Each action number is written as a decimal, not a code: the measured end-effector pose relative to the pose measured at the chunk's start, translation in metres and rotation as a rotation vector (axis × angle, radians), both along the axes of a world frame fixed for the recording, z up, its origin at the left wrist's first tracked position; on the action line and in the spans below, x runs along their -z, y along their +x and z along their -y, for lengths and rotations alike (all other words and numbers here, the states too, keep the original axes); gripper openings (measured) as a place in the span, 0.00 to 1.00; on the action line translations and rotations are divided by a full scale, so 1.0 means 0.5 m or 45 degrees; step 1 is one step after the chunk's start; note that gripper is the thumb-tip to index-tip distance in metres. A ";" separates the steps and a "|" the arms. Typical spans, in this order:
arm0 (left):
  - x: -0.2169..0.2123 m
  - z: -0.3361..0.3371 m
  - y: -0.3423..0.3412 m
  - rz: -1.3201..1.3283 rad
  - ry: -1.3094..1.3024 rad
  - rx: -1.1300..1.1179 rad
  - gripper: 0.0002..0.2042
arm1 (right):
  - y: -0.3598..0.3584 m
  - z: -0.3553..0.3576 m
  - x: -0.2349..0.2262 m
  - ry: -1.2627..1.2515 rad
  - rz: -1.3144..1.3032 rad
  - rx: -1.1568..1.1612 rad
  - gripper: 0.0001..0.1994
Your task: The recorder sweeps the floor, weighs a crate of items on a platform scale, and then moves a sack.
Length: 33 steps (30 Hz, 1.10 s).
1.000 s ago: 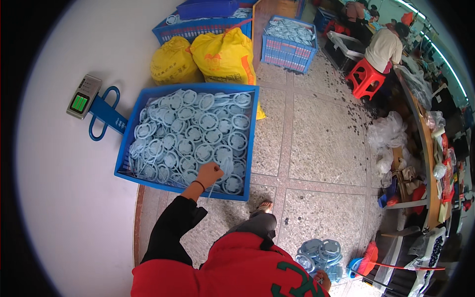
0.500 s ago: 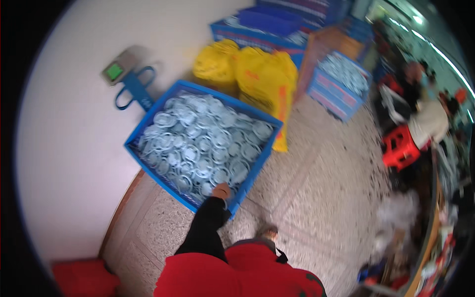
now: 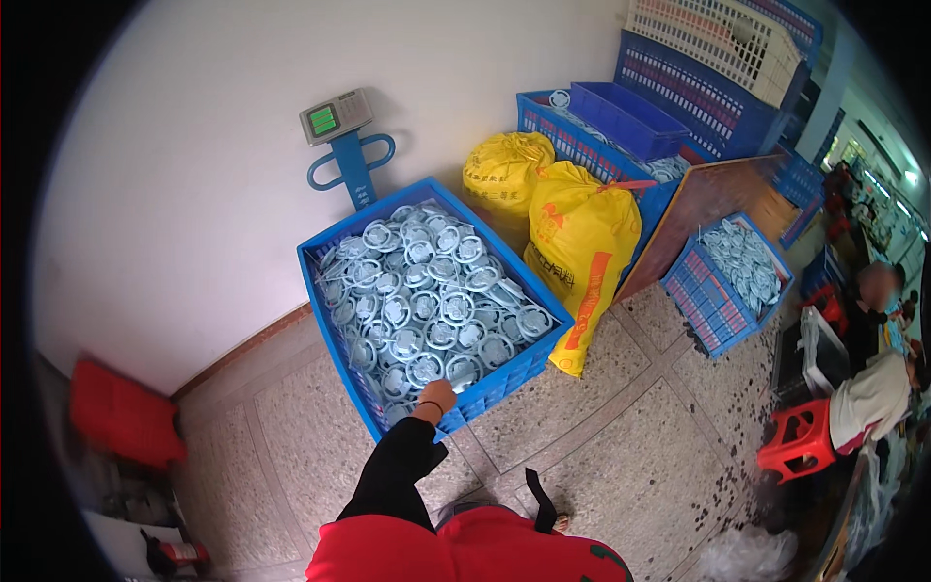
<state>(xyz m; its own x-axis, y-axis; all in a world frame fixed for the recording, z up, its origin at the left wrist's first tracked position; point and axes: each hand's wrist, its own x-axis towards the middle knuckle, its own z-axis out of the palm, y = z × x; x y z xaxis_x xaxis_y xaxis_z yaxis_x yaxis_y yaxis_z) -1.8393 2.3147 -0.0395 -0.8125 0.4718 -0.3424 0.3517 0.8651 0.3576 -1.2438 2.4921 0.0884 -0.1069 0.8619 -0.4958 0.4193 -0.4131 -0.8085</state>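
A blue plastic crate point(image 3: 504, 383) heaped with pale blue ring-shaped plastic parts point(image 3: 422, 306) stands in front of me. At its near rim is my left hand point(image 3: 437, 396), the fingers curled over the edge beside the nearest parts. A dark band circles that wrist, and a black sleeve covers the forearm. The fingertips are hidden behind the knuckles. Just behind the crate's far left corner rises a blue post with a platform scale's display point(image 3: 335, 116), its screen lit green. My right hand does not show.
Two yellow sacks point(image 3: 582, 242) lean by the crate's right side. Behind them are stacked blue crates point(image 3: 693, 92) and a brown board point(image 3: 669, 228). Another filled crate point(image 3: 727, 281) stands right. A seated person point(image 3: 873, 388), red stools point(image 3: 800, 441) and a clear plastic bag point(image 3: 747, 555) lie farther right.
My view has turned left and steadied, so the crate, scale and sacks appear farther right and lower. My left hand stays at the crate's near rim.
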 end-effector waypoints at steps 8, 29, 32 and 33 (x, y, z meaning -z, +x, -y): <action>0.140 -0.015 0.148 -0.145 -0.338 0.241 0.14 | 0.184 -0.201 0.143 -0.180 0.243 -0.283 0.08; 0.162 -1.056 0.049 -0.024 -0.689 1.229 0.10 | 0.285 -0.804 0.060 -0.464 -0.543 0.873 0.07; 0.162 -1.361 -0.017 -0.288 -0.402 1.271 0.13 | 0.359 -0.861 0.147 -0.240 0.268 0.129 0.13; 0.161 -1.463 -0.034 -0.056 -0.292 0.981 0.12 | 0.365 -0.898 0.160 -0.232 0.477 -0.018 0.18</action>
<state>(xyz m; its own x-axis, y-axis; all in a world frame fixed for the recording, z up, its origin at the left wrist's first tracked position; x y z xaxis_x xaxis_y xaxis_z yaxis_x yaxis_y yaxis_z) -1.8561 3.0462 -0.1199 -0.3019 0.8272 -0.4740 0.8893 0.4235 0.1726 -1.0612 2.9412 0.0084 0.0984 0.7562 -0.6469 0.6773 -0.5271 -0.5132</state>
